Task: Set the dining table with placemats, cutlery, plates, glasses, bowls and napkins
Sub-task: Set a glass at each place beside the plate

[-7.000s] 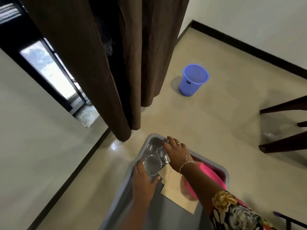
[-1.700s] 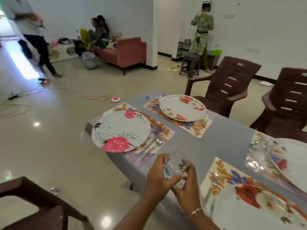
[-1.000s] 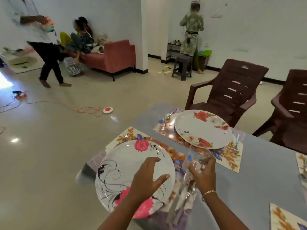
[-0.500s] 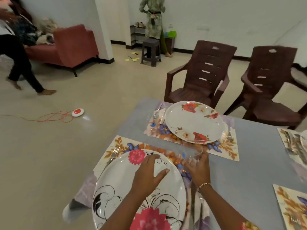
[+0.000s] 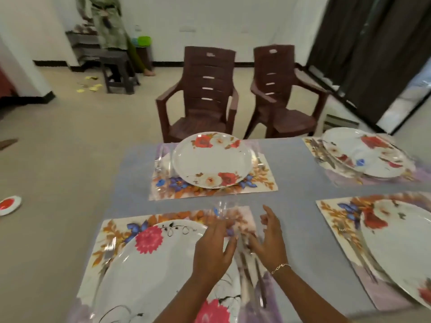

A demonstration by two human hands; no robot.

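A clear glass (image 5: 224, 207), blurred, stands on the top right corner of the near floral placemat (image 5: 112, 238). Just in front of it, my left hand (image 5: 213, 249) hovers over the rim of the white plate with a pink flower (image 5: 149, 264), fingers relaxed and holding nothing. My right hand (image 5: 270, 237) is to the glass's right, fingers loosely spread, also holding nothing. A knife and spoon (image 5: 250, 280) lie on the placemat between my wrists. Three more set places show: a far plate (image 5: 212, 159), a far right plate (image 5: 363, 152) and a near right plate (image 5: 401, 248).
The grey table (image 5: 296, 183) has two brown plastic chairs (image 5: 203, 94) at its far side. A person stands by a dark stool (image 5: 119, 73) at the back left. Dark curtains (image 5: 373, 47) hang at the right.
My right hand has let go of the glass, which now stands on the placemat's corner. Both hands have drawn back a little. My view has swung right.
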